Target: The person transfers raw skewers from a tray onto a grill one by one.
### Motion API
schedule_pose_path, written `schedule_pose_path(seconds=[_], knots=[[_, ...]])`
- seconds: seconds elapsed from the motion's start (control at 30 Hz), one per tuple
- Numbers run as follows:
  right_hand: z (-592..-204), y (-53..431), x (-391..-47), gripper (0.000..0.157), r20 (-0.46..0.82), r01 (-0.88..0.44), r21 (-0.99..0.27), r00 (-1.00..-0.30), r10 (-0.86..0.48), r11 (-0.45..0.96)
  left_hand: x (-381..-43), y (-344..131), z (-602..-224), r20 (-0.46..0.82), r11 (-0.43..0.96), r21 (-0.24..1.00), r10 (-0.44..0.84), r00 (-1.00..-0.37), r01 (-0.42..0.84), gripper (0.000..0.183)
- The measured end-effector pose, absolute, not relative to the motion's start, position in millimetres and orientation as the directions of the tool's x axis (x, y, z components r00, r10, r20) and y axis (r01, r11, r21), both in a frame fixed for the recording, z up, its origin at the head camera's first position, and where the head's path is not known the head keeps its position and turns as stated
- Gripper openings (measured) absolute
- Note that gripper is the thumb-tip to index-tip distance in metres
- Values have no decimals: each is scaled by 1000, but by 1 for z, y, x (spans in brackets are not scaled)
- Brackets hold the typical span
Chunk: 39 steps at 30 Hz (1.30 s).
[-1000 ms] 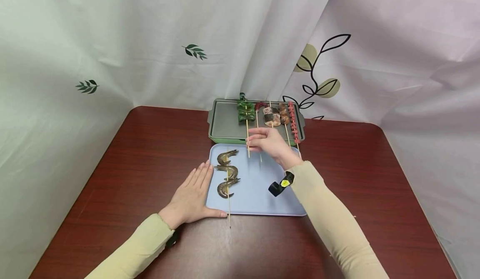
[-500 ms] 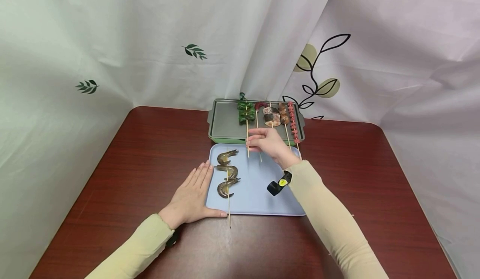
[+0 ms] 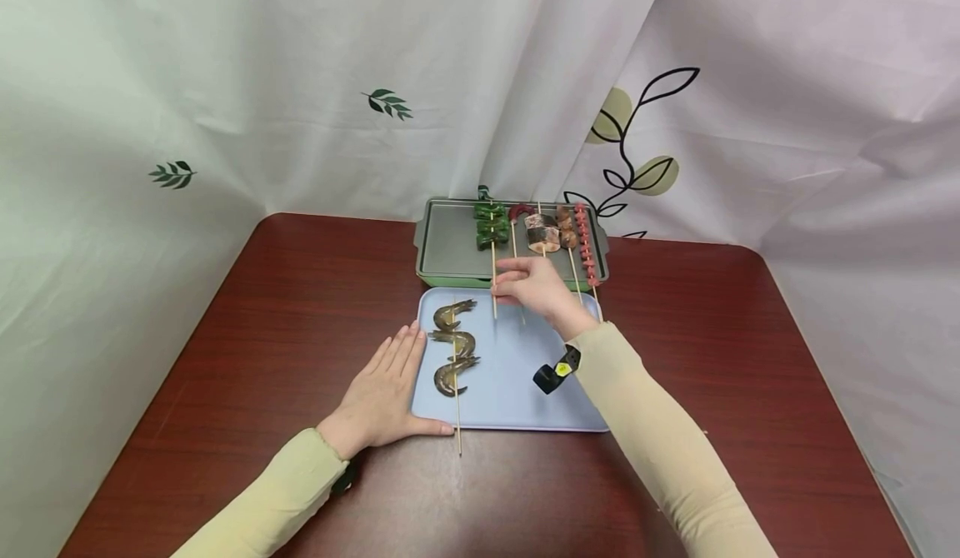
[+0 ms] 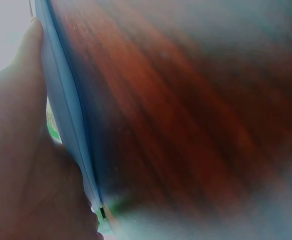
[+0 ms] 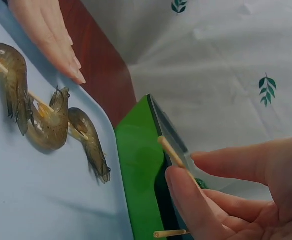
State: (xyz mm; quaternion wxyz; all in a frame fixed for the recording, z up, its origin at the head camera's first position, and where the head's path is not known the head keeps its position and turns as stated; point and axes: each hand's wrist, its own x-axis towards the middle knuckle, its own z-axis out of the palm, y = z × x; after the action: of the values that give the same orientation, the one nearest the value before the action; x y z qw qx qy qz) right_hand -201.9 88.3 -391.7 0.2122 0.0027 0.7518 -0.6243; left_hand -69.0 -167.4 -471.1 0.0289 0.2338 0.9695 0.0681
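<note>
My right hand point(image 3: 534, 287) pinches the stick of a green pepper skewer point(image 3: 492, 229) between thumb and fingers. The pepper pieces lie on the grey griddle point(image 3: 450, 241), and the stick's near end reaches over the blue tray point(image 3: 517, 391). In the right wrist view, that stick point(image 5: 172, 151) passes between thumb and index finger. My left hand point(image 3: 384, 391) lies with straight fingers along the tray's left edge, its thumb along the front edge. Beside it on the tray is a shrimp skewer point(image 3: 456, 344), its stick sticking out past the front rim. The left wrist view is blurred.
Right of the peppers on the griddle are a skewer with a dark red curled piece point(image 3: 519, 212), a fish chunk skewer point(image 3: 542, 233), a brown ball skewer point(image 3: 567, 229) and a thin pink-red skewer point(image 3: 586, 246). A white curtain point(image 3: 330, 83) hangs behind the reddish-brown table point(image 3: 300, 291).
The right wrist has shifted very slightly left, and the lower end of the pepper skewer's stick moved a touch with it. The left hand and shrimp skewer have stayed still.
</note>
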Motion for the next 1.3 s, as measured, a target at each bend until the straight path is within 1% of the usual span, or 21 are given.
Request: schedule_pose_path(seconds=[0.1,0.23,0.4,0.47,0.57,0.77,0.9,1.07,1.3], knots=[[-391,90,-199,51,-304,242,-940,-914,-269,240,-69,-167,-471,-31,883,141,456,-889,448,138],[-390,91,-196,52,-271,184,-934,-924,-271,305,-69,-167,-471,-41,885,131,455,-890,447,139],[-387,93,-191,56,-194,80,-913,-948,-253,400,-68,-166,-469,-38,885,123,456,-889,449,139],[-383,94,-189,57,-163,52,-909,-957,-238,413,-68,-166,-469,-34,884,124,458,-888,451,139],[-374,96,-184,57,-135,34,-916,-965,-226,400,-68,-166,-470,-31,883,126,459,-888,453,139],[-355,103,-171,53,-82,0,-948,-966,-245,318,-69,-167,-471,-20,882,129,459,-888,453,139],[-346,107,-159,51,-63,-19,-954,-963,-261,300,-68,-167,-470,-29,883,125,459,-888,453,140],[-343,111,-144,49,-55,-31,-957,-956,-288,287,-68,-166,-470,-38,884,125,458,-888,451,139],[-346,115,-126,49,-72,-24,-962,-939,-338,273,-69,-167,-472,-3,876,132,468,-884,464,139]])
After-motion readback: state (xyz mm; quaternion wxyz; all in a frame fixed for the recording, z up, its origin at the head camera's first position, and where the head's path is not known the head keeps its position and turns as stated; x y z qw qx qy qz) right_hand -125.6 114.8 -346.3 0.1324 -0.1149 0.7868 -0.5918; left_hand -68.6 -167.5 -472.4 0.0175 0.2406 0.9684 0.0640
